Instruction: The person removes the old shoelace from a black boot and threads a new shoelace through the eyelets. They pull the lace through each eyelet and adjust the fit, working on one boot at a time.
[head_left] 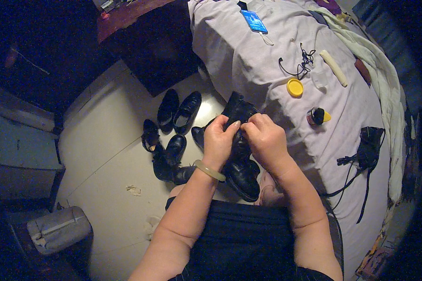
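Observation:
A black lace-up style boot (243, 175) is held in front of my lap, its toe pointing down toward me and its shaft away. My left hand (218, 143), with a pale bangle (210, 171) on the wrist, is closed on the left side of the boot's upper. My right hand (267, 143) pinches the upper from the right, close to the left thumb. What exactly lies between the fingertips is hidden. Another dark shoe (198, 136) shows partly behind my left hand.
Several black shoes (187, 112) and a black boot (164, 169) stand on the pale floor to the left. On the sheet-covered bed (290, 185) at right lie a yellow lid (295, 87), a small jar (315, 117), a phone (254, 21), tangled earphones (305, 61) and a black strapped item (368, 150).

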Demonstrator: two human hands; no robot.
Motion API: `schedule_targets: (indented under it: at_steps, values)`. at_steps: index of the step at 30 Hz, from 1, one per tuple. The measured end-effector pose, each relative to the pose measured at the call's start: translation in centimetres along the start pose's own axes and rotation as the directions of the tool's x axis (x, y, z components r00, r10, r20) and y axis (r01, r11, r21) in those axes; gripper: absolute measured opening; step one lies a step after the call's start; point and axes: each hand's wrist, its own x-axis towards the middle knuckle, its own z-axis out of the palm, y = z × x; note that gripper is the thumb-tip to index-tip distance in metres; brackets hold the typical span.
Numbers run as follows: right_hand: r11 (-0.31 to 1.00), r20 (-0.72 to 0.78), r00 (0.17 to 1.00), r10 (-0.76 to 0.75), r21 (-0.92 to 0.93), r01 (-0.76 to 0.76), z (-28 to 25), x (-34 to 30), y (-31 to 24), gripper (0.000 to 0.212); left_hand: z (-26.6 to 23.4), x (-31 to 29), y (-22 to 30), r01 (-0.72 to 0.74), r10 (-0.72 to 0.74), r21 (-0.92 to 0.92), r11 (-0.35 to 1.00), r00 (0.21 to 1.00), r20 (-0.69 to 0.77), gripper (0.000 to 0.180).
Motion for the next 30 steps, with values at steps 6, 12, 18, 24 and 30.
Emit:
schedule_targets:
  at_steps: [6,12,18,24,30]
  values:
    - [0.998,0.05,0.999,-0.017,-0.056,0.02,0.3,0.2,-0.1,0.008,0.1,-0.3,0.4,-0.039,0.04,0.143,0.989,0.999,-0.008,0.012]
    - [1.0,0.057,0.998,0.029,0.008,-0.03,0.7,0.0,0.0,0.008,0.2,-0.3,0.5,-0.087,0.089,0.113,0.99,0.996,-0.011,0.012]
    - [0.953,0.001,0.989,0.15,0.267,-0.144,-0.8,0.7,0.1,0.013,0.1,-0.2,0.2,-0.126,0.139,0.334,0.934,0.99,-0.016,0.014]
    - [0.975,0.015,0.998,0.068,0.211,-0.07,-1.0,0.2,0.6,0.012,0.2,-0.4,0.8,-0.072,0.079,0.201,0.977,0.996,-0.03,0.013]
    - [0.995,0.039,0.998,-0.043,0.092,0.039,0.1,-0.1,0.0,0.014,0.1,-0.2,0.3,-0.089,0.101,0.264,0.96,0.994,-0.03,0.015]
